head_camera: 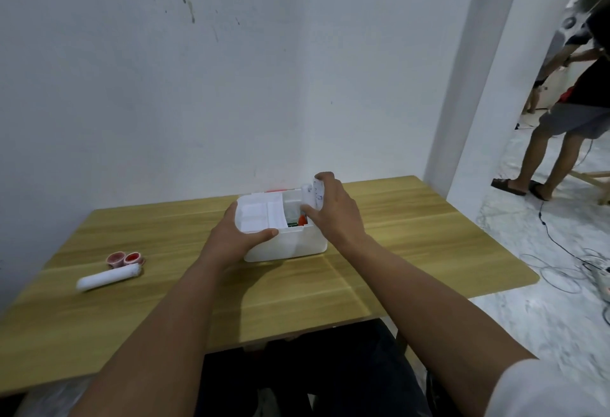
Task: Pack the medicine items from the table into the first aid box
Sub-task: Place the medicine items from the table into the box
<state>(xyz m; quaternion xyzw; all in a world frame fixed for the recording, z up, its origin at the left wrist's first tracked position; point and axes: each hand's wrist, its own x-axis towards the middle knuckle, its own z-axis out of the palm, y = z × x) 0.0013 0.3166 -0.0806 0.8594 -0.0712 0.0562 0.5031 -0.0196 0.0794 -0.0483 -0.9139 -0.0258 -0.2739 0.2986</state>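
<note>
- Because both hands crowd over the first aid box (286, 245), much of its inside is hidden; only a sliver of something red and something green shows in the open right-hand part, too small to name.
- Across the left part of the box's top sits a flat white tray insert (260, 213) with shallow moulded compartments; what lies in them is blurred.
- At the near left corner, the left hand (236, 235) has its grip closed around the box and tray edge, thumb along the front rim.
- Above the right side of the box, the right hand (333, 208) pinches a white packet (313, 195) with faint blue print; the lettering is unreadable and the hand covers part of it.
- Smooth white plastic with rounded corners forms the box, which stands near the far middle of the wooden-grain worktop (396, 251).
- Well to the left on the worktop lies a white gauze roll (109, 279), cylindrical and soft-looking, motion-blurred.
- Just behind the roll, touching or nearly so, sit two small round red-and-pink pots (125, 259); their contents cannot be made out.
- At the right edge another person (574, 103) stands, cut off by the frame, with tangled cables (567, 271) on the marbled floor.
</note>
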